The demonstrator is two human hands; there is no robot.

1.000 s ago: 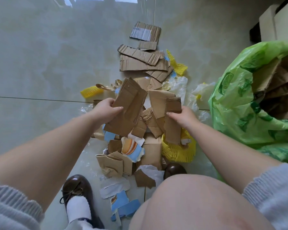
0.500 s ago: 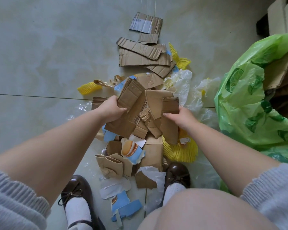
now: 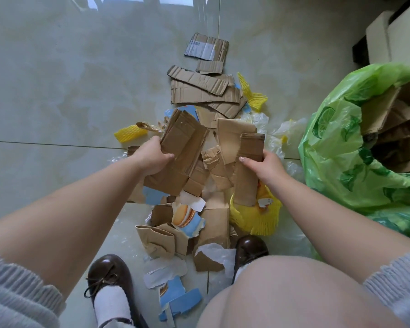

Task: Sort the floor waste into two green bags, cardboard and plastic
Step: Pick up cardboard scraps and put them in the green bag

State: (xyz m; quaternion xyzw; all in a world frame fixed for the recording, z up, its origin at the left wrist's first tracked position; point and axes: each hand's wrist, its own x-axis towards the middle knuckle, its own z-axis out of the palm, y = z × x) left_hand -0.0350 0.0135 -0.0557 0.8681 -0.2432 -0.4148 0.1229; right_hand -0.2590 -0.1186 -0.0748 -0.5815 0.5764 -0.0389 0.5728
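While the left hand [image 3: 153, 159] grips a folded brown cardboard stack [image 3: 178, 159] and the right hand [image 3: 262, 165] pinches torn brown cardboard strips [image 3: 244, 166], both above the floor pile beside the open green printed plastic bag [image 3: 336, 147], loose middle scraps [image 3: 217, 166] could slip, or yellow foam netting [image 3: 256, 218] ride along.

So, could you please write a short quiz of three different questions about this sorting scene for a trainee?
1. True or false: the left hand holds folded cardboard.
2. What fills the green bag? A) cardboard B) bottles C) cloth
3. Fill in: the right hand grips a cardboard strip above a ______ foam net.

Key: 1 true; 2 A; 3 yellow.
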